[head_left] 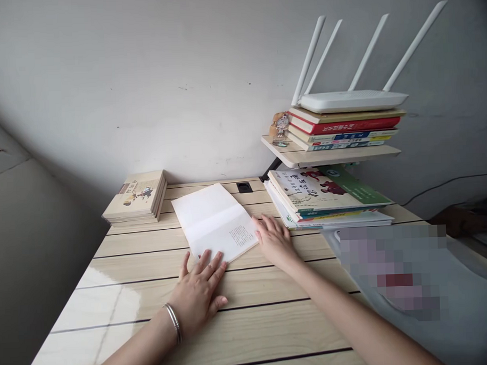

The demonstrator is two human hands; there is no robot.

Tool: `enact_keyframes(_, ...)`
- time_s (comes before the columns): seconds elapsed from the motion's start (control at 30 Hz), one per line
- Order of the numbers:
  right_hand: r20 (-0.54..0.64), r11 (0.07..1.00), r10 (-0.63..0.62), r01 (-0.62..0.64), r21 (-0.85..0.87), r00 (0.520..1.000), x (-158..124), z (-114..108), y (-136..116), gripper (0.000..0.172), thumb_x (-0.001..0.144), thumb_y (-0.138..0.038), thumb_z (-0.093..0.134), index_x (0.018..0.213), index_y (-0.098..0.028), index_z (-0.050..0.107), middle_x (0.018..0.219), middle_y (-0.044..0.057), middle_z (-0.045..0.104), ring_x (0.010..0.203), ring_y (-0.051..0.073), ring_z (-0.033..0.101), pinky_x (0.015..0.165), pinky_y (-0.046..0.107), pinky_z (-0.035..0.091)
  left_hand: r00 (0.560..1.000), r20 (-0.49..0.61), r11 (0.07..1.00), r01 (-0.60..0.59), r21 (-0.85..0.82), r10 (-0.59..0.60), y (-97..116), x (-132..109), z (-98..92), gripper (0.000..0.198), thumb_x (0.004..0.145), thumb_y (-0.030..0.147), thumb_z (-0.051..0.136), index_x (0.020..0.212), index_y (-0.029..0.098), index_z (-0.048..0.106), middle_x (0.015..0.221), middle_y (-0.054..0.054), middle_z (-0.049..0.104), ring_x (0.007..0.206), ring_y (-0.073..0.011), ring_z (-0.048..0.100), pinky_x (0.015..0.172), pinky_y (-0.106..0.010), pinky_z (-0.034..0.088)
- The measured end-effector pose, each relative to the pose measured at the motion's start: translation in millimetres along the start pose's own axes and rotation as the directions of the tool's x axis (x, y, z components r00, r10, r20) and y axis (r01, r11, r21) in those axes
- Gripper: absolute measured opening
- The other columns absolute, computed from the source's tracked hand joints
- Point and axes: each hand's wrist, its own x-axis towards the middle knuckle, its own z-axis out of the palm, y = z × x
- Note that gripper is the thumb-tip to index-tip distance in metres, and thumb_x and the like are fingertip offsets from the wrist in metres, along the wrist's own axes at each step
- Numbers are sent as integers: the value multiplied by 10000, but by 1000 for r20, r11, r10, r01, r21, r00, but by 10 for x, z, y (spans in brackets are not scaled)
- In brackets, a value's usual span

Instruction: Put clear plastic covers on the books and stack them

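An open book (213, 218) lies at an angle on the wood-striped desk (248, 321). Its upper page is blank, and the lower one carries a small block of print near its right side. My left hand (199, 290), with a silver bangle at the wrist, rests palm down with fingers spread, the fingertips on the book's near edge. At the book's right corner is my right hand (275, 242), its fingers stretched out and the thumb side touching the page edge. Neither hand grips anything.
A stack of thin books (136, 199) stands at the back left. On the right, more books (327, 193) lie beneath a small shelf (298, 155) holding books and a white router (352, 100). A black desk socket (244, 188) is near the wall. A blurred-out patch covers something at right.
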Motion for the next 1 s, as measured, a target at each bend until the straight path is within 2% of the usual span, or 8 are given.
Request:
enact_keyframes(0.1, -3, 1000, 8, -8, -6, 1000, 33, 22, 74, 424, 921, -300, 296, 1329, -268, 410, 1412, 56, 379, 1297, 249, 295, 1003, 481, 275, 1000, -7, 1000, 8, 17, -8, -37, -110, -11, 584, 879, 536, 320, 1408, 319, 206, 1452, -26, 315, 1340, -283, 231, 1071, -532, 29)
enact_keyframes(0.3, -10, 1000, -1, 1, 0, 1000, 21, 31, 63, 414, 926, -290, 284, 1307, -247, 440, 1400, 48, 401, 1291, 248, 306, 1012, 471, 263, 999, -13, 998, 44, 41, -44, -125, -379, -20, 546, 907, 468, 305, 1414, 348, 142, 1456, -3, 303, 1339, -260, 235, 1071, -511, 76)
enact_keyframes(0.5, -32, 1000, 12, -13, -28, 999, 34, -36, 3, 434, 917, -252, 281, 1324, -218, 427, 1411, 84, 383, 1289, 279, 310, 999, 494, 273, 997, 15, 997, 77, 29, -77, -112, -419, -29, 547, 899, 468, 323, 1409, 358, 157, 1454, -11, 314, 1332, -278, 247, 1067, -539, 51)
enact_keyframes(0.63, -105, 998, -42, 36, -56, 994, -112, -28, -307, 512, 884, -207, 334, 1395, -176, 308, 1475, 102, 248, 1348, 314, 177, 1046, 550, 146, 996, 13, 996, 86, 36, -87, -70, -389, -60, 570, 879, 502, 348, 1406, 352, 192, 1447, -17, 326, 1330, -293, 251, 1065, -552, 53)
enact_keyframes(0.77, -99, 961, -269, 274, 39, 958, -436, 64, -791, 644, 869, -396, 387, 1438, -188, 172, 1505, 73, 141, 1370, 297, 89, 1069, 549, 91, 993, 42, 994, 107, 11, -107, -46, -379, -75, 592, 867, 485, 390, 1407, 348, 190, 1449, -26, 321, 1331, -304, 246, 1058, -582, 30)
enact_keyframes(0.83, -67, 944, -314, 319, 86, 947, -535, 85, -925, 632, 875, -407, 367, 1441, -221, 156, 1508, 50, 127, 1371, 286, 98, 1069, 542, 106, 991, 63, 993, 118, -8, -117, -44, -383, -67, 598, 869, 473, 391, 1410, 357, 165, 1461, -20, 295, 1337, -309, 228, 1050, -601, 8)
enact_keyframes(0.9, -17, 953, -283, 284, 102, 959, -531, 70, -905, 592, 885, -377, 351, 1435, -243, 179, 1507, 43, 140, 1367, 279, 124, 1063, 543, 122, 989, 85, 992, 126, -21, -124, -50, -390, -53, 595, 875, 459, 380, 1414, 358, 147, 1473, -15, 263, 1344, -314, 204, 1039, -618, -12)
enact_keyframes(1.0, 35, 987, -145, 143, 69, 989, -371, 18, -616, 541, 896, -325, 330, 1422, -250, 228, 1502, 49, 173, 1359, 278, 152, 1047, 552, 145, 987, 100, 991, 130, -27, -127, -69, -400, -36, 588, 879, 443, 377, 1414, 359, 150, 1482, -9, 231, 1352, -316, 179, 1034, -626, -25)
